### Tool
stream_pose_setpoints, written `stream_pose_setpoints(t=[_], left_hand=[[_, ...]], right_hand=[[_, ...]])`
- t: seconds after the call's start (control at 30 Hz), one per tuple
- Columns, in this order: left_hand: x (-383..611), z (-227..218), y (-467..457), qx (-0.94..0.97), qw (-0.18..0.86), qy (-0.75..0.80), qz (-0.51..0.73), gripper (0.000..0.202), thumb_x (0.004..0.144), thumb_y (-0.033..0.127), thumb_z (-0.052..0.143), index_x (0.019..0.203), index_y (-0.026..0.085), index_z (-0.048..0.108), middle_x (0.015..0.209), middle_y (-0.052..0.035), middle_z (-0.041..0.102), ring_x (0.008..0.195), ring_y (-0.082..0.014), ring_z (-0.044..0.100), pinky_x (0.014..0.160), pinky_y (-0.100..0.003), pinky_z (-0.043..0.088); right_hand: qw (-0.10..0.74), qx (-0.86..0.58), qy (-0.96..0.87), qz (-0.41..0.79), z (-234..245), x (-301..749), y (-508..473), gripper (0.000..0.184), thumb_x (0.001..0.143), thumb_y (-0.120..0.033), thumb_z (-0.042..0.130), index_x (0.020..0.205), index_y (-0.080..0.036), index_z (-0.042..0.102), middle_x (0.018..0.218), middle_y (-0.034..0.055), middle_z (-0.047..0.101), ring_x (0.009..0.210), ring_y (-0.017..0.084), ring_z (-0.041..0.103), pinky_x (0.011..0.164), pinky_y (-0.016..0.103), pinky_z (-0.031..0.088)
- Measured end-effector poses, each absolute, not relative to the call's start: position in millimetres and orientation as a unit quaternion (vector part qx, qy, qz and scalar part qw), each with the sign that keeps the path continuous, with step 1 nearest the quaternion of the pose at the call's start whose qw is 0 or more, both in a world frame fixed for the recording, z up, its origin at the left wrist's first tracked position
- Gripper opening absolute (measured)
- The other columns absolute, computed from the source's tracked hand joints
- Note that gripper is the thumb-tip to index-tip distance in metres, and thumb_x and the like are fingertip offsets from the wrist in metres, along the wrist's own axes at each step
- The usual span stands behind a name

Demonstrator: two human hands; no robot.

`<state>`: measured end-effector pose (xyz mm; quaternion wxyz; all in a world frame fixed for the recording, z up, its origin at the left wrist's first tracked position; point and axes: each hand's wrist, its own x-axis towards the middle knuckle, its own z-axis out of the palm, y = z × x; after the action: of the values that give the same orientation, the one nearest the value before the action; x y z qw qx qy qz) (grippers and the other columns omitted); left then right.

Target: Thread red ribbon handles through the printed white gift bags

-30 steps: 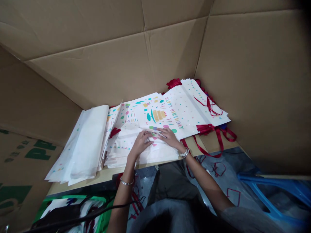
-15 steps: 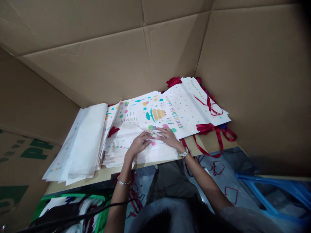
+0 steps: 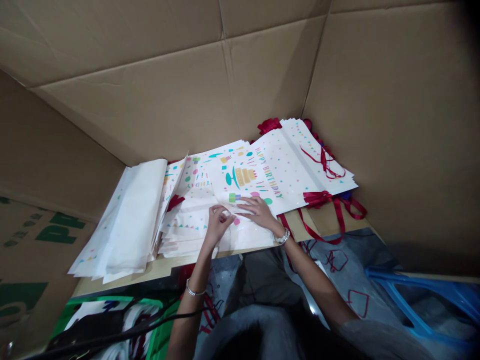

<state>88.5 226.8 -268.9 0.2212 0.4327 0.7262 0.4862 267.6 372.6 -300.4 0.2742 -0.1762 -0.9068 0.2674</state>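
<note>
A stack of white paper gift bags (image 3: 240, 175) printed with a cake, confetti and "Happy Birthday" lies on a wooden board (image 3: 157, 272), with dark red ribbon handles (image 3: 322, 200) at its right end. My left hand (image 3: 219, 225) is curled, its fingertips pinching the edge of a top bag. My right hand (image 3: 258, 212) rests flat on the same bag, fingers spread, close to my left hand. A silver bangle circles my left wrist and a watch my right. A thick pile of folded white bags (image 3: 129, 220) lies to the left.
Large brown cardboard sheets (image 3: 150, 90) rise behind and beside the board. Below its front edge are a green-printed bag (image 3: 108, 320), a black cable (image 3: 123, 327), and a plastic sheet with red ribbon marks (image 3: 337, 270). A blue plastic stool (image 3: 412, 300) stands at lower right.
My left hand has risen from lying flat on the bag to a curled pinch at its edge. My right hand has barely moved. The view has shifted slightly.
</note>
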Motion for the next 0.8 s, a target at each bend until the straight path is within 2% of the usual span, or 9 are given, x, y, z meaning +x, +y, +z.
stream_pose_setpoints(t=[0.1, 0.17, 0.33, 0.4, 0.5, 0.6, 0.63, 0.73, 0.8], left_hand=[[104, -276, 223, 0.362, 0.234, 0.722, 0.541, 0.056, 0.07, 0.038, 0.084, 0.114, 0.022, 0.053, 0.112, -0.0021, 0.05, 0.061, -0.0049, 0.05, 0.063, -0.025, 0.05], [112, -275, 223, 0.332, 0.28, 0.707, 0.558, 0.059, 0.069, 0.035, 0.082, 0.114, 0.023, 0.045, 0.107, -0.0004, 0.053, 0.063, -0.0058, 0.053, 0.06, -0.022, 0.047], [121, -267, 226, 0.269, 0.343, 0.699, 0.567, 0.055, 0.069, 0.026, 0.07, 0.114, 0.026, 0.038, 0.09, 0.0047, 0.054, 0.064, -0.0104, 0.055, 0.056, -0.02, 0.042], [123, -265, 228, 0.259, 0.326, 0.708, 0.571, 0.049, 0.07, 0.023, 0.065, 0.111, 0.026, 0.038, 0.084, 0.006, 0.053, 0.064, -0.0114, 0.055, 0.058, -0.021, 0.044], [126, -264, 228, 0.269, 0.261, 0.739, 0.56, 0.033, 0.072, 0.023, 0.062, 0.097, 0.025, 0.042, 0.086, 0.0025, 0.057, 0.072, -0.0136, 0.059, 0.066, -0.024, 0.048], [126, -260, 225, 0.319, 0.235, 0.758, 0.518, 0.014, 0.077, 0.03, 0.061, 0.082, 0.023, 0.05, 0.081, -0.0005, 0.06, 0.075, -0.0163, 0.059, 0.07, -0.026, 0.048], [125, -259, 223, 0.328, 0.247, 0.758, 0.507, 0.015, 0.081, 0.035, 0.059, 0.078, 0.023, 0.052, 0.076, -0.0004, 0.058, 0.072, -0.0166, 0.057, 0.068, -0.027, 0.046], [120, -256, 222, 0.314, 0.31, 0.745, 0.5, 0.038, 0.09, 0.053, 0.05, 0.067, 0.023, 0.05, 0.058, 0.002, 0.048, 0.058, -0.0158, 0.048, 0.061, -0.028, 0.04], [116, -257, 224, 0.308, 0.326, 0.738, 0.504, 0.044, 0.088, 0.059, 0.054, 0.063, 0.023, 0.047, 0.053, 0.0036, 0.043, 0.055, -0.0148, 0.043, 0.059, -0.028, 0.037]], right_hand=[[0.267, -0.175, -0.908, 0.271, -299, 268, 372, 0.036, 0.107, -0.049, 0.056, 0.137, -0.037, 0.072, 0.155, -0.0027, 0.058, 0.126, 0.027, 0.057, 0.108, 0.046, 0.046], [0.265, -0.176, -0.908, 0.272, -298, 269, 372, 0.036, 0.107, -0.047, 0.057, 0.138, -0.037, 0.071, 0.156, -0.0036, 0.057, 0.125, 0.027, 0.057, 0.109, 0.045, 0.046], [0.263, -0.173, -0.907, 0.28, -298, 269, 372, 0.036, 0.108, -0.046, 0.054, 0.14, -0.039, 0.069, 0.157, -0.0051, 0.055, 0.128, 0.027, 0.055, 0.111, 0.046, 0.043], [0.263, -0.174, -0.906, 0.282, -299, 268, 373, 0.036, 0.108, -0.046, 0.054, 0.14, -0.041, 0.068, 0.157, -0.0054, 0.055, 0.129, 0.027, 0.055, 0.112, 0.047, 0.042], [0.269, -0.175, -0.906, 0.277, -301, 268, 373, 0.035, 0.108, -0.046, 0.055, 0.14, -0.041, 0.069, 0.156, -0.0053, 0.056, 0.13, 0.027, 0.056, 0.112, 0.047, 0.041], [0.273, -0.17, -0.907, 0.272, -303, 267, 373, 0.035, 0.107, -0.044, 0.056, 0.14, -0.039, 0.069, 0.156, -0.0036, 0.056, 0.13, 0.026, 0.056, 0.112, 0.046, 0.041], [0.274, -0.168, -0.907, 0.271, -302, 267, 373, 0.035, 0.107, -0.043, 0.056, 0.14, -0.038, 0.069, 0.157, -0.003, 0.056, 0.13, 0.026, 0.056, 0.112, 0.046, 0.041], [0.275, -0.163, -0.909, 0.267, -300, 268, 372, 0.035, 0.108, -0.042, 0.056, 0.14, -0.037, 0.069, 0.157, -0.0014, 0.056, 0.13, 0.026, 0.056, 0.112, 0.047, 0.041], [0.274, -0.162, -0.91, 0.266, -298, 269, 372, 0.035, 0.108, -0.042, 0.056, 0.14, -0.037, 0.069, 0.156, -0.0008, 0.057, 0.131, 0.026, 0.056, 0.111, 0.046, 0.042]])
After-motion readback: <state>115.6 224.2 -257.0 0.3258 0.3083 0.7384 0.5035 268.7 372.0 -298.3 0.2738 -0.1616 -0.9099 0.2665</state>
